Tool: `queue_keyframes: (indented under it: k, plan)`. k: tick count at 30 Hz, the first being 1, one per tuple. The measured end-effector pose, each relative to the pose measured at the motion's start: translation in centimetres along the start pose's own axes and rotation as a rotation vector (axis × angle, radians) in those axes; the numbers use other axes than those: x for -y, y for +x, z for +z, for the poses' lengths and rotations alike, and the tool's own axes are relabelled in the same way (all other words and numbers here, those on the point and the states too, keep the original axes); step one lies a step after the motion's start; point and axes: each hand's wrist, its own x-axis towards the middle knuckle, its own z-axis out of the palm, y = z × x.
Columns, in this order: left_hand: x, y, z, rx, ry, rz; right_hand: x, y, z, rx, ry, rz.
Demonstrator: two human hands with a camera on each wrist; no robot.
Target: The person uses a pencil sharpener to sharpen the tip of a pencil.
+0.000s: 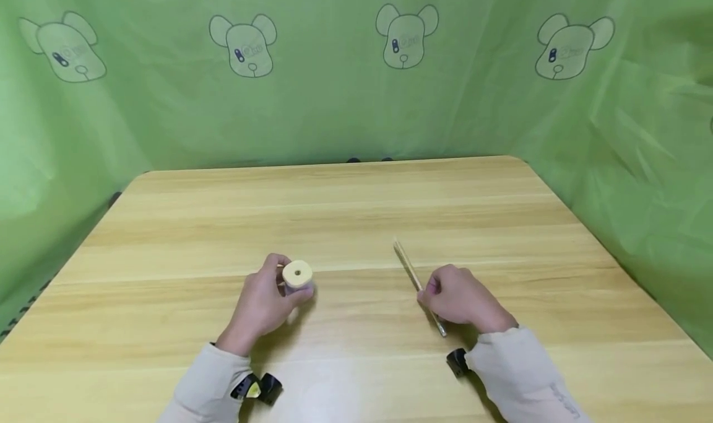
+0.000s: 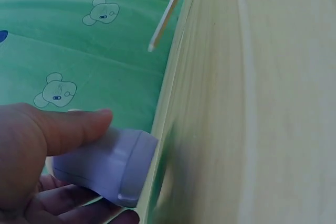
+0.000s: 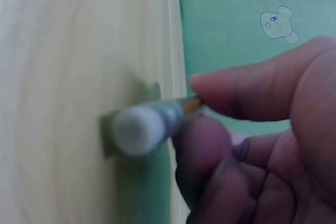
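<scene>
"Purple and cream block (image 1: 298, 279), held in the left hand (image 1: 262, 302)?"

"Yes, thumb and fingers round the sides. Likely light, hard, smooth. Best held there."

"And at three o'clock from the block?"

"Thin pencil (image 1: 411, 271), pinched by the right hand (image 1: 459, 296), well apart from the left. Probably stiff but easy to snap. Best held near the white end (image 3: 137, 130)."

"Farther out?"

"Green cloth (image 1: 323, 119) at twelve o'clock."

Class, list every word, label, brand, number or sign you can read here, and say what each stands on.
No text is readable.
Animal faces on the green backdrop: faint lettering, too blurred to read.
Right sleeve: small script, too blurred to read.
Pencil and lilac block: no lettering seen.
</scene>
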Motion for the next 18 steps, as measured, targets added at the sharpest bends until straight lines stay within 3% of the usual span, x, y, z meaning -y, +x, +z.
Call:
queue_keyframes:
  k: [7,10,14,18]
  plan:
    - [0.6,-0.1,-1.0,-0.03,-0.108,-0.045,-0.7,0.1,-0.3,-0.093,0.037,-0.125]
    - [0.8,-0.2,-1.3,-0.04,-0.144,-0.042,-0.9,0.2,-0.4,-0.118,0.107,-0.169]
    - [1.1,0.0,-1.4,-0.027,-0.186,0.015,-1.3,0.2,-0.6,-0.202,0.15,-0.238]
    - [1.4,0.4,-1.2,-0.015,-0.156,0.1,-1.8,0.2,-1.0,-0.324,0.098,-0.311]
